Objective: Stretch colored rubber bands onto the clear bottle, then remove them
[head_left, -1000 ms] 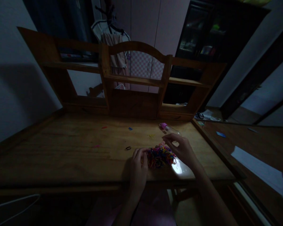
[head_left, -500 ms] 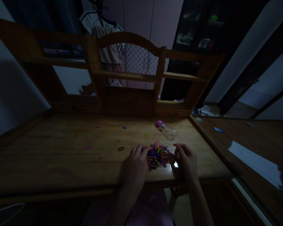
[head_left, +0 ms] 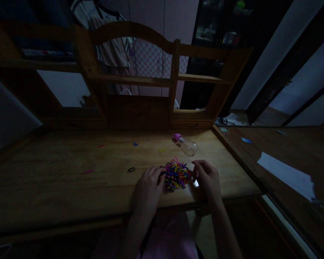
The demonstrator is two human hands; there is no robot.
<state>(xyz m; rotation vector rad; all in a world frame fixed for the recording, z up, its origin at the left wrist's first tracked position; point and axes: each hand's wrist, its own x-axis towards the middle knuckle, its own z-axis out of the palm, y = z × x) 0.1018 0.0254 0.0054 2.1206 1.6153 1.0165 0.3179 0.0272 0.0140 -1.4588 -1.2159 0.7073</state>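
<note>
A heap of small multicoloured elastic hair ties (head_left: pixel 176 175) lies on the wooden desk between my hands. My left hand (head_left: pixel 150 185) is bent over the heap's left edge, its thumb and fingers closed around some of the hair ties. At the right edge, the fingers of my right hand (head_left: pixel 207 178) are curled together; what they pinch is too dark to make out. Beyond the heap sit small yellow hair ties (head_left: pixel 161 151) and a blue one (head_left: pixel 135 144). Farther left are a black hair tie (head_left: pixel 131 169), a red one (head_left: pixel 100 146) and a pink one (head_left: pixel 88 171).
A clear bottle with a pink cap (head_left: pixel 187 146) lies on its side behind the heap. A wooden shelf unit (head_left: pixel 137 113) rises along the desk's back. On the brown surface to the right are white paper (head_left: pixel 286 175) and a blue card (head_left: pixel 246 140). The room is dim.
The view has shifted, so the desk and everything on it appear slightly farther left and higher. Both hands stay at the heap, their fingers moving only slightly.
</note>
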